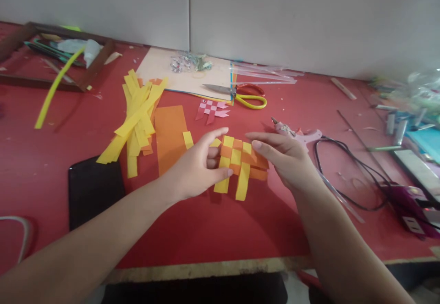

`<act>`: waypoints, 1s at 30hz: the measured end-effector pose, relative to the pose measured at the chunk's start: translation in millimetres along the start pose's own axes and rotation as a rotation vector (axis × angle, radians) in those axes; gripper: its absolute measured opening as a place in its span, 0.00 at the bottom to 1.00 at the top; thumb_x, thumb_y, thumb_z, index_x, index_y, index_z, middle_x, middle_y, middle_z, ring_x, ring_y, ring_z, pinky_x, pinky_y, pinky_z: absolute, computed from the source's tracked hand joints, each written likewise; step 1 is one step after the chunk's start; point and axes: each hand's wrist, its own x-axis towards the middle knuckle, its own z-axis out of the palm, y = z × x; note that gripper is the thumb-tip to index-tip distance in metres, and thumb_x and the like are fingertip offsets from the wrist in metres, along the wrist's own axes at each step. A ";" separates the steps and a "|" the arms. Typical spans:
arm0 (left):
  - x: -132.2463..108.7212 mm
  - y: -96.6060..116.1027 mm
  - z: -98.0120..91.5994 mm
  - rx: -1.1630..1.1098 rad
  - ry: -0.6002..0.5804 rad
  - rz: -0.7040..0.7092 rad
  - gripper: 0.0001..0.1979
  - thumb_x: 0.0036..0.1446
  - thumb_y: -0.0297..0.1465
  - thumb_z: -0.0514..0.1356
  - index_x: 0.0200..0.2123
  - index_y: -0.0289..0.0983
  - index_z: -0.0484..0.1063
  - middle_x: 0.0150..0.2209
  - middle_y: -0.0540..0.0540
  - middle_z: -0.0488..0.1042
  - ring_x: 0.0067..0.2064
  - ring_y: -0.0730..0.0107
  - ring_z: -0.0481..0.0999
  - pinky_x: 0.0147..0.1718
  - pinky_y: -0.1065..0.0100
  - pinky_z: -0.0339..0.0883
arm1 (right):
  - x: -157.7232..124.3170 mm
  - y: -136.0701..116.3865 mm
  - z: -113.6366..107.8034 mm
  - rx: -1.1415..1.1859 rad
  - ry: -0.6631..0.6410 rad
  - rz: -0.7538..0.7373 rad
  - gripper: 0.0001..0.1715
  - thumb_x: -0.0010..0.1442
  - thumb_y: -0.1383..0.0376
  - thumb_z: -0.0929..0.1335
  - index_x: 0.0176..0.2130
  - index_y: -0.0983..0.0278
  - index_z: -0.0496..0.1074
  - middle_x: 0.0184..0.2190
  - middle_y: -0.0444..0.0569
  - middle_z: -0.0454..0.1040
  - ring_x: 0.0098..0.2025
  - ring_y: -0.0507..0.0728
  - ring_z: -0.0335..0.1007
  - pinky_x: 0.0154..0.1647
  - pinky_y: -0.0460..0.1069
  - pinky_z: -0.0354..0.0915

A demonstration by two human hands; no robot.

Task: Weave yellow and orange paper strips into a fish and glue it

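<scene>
A woven paper piece (235,157) of yellow and orange strips is held up over the red table, its loose yellow ends hanging down and orange ends pointing right. My left hand (202,164) grips it from the left, thumb in front and fingers behind. At its upper right edge, my right hand (283,157) touches it with thumb and fingertips; the fingers are bent, and part of the grip is hidden. Behind it lies a small pink and white woven paper fish (211,109). Left of my hands are an orange paper sheet (170,132) and a heap of yellow strips (137,116).
Scissors (240,94) lie beyond my hands on a cream sheet (154,68). A pink glue gun (299,134) sits right, its cord running to a purple power strip (409,207). A black phone (96,189) lies left, and a brown frame (99,61) stands at back left.
</scene>
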 end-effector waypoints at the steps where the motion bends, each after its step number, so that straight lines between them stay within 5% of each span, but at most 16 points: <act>1: -0.2 -1.1 -0.1 0.017 -0.014 -0.007 0.42 0.54 0.23 0.65 0.67 0.48 0.51 0.49 0.42 0.77 0.49 0.58 0.78 0.49 0.53 0.71 | 0.2 -0.3 -1.1 -0.034 -0.021 -0.005 0.17 0.54 0.53 0.74 0.41 0.58 0.81 0.36 0.48 0.81 0.37 0.56 0.77 0.38 0.51 0.74; 5: -0.6 -4.8 -0.5 0.055 -0.033 -0.018 0.42 0.54 0.24 0.66 0.67 0.49 0.52 0.48 0.42 0.76 0.50 0.56 0.78 0.50 0.49 0.70 | -1.9 -1.3 -0.7 -0.106 -0.100 -0.017 0.15 0.55 0.53 0.74 0.40 0.58 0.83 0.36 0.48 0.83 0.40 0.60 0.79 0.42 0.54 0.75; 18: -0.2 -1.4 -0.5 0.082 0.002 -0.049 0.40 0.53 0.29 0.67 0.66 0.48 0.54 0.50 0.41 0.74 0.51 0.57 0.76 0.49 0.54 0.71 | -5.2 -1.2 7.3 0.059 -0.074 -0.002 0.14 0.50 0.55 0.76 0.33 0.62 0.79 0.32 0.48 0.81 0.32 0.54 0.76 0.34 0.49 0.73; 23: 0.3 0.6 0.5 0.156 0.139 -0.059 0.31 0.56 0.36 0.65 0.61 0.46 0.62 0.48 0.42 0.73 0.48 0.59 0.76 0.42 0.59 0.71 | -5.3 0.5 8.4 0.126 -0.049 0.030 0.14 0.50 0.56 0.77 0.34 0.61 0.79 0.31 0.47 0.80 0.31 0.53 0.75 0.32 0.48 0.71; 26: 0.4 3.3 0.4 0.225 0.142 -0.044 0.30 0.56 0.41 0.65 0.60 0.46 0.64 0.41 0.45 0.75 0.42 0.61 0.77 0.40 0.59 0.71 | -7.3 0.8 11.5 0.146 -0.084 0.032 0.13 0.50 0.57 0.77 0.34 0.61 0.79 0.31 0.46 0.80 0.31 0.53 0.75 0.33 0.48 0.71; 30: 1.7 5.9 0.2 0.265 0.070 -0.004 0.21 0.57 0.36 0.64 0.53 0.39 0.72 0.39 0.45 0.78 0.43 0.61 0.78 0.43 0.60 0.70 | -10.4 2.0 17.1 0.147 -0.123 -0.003 0.14 0.50 0.57 0.77 0.37 0.60 0.79 0.34 0.47 0.80 0.35 0.54 0.75 0.37 0.49 0.71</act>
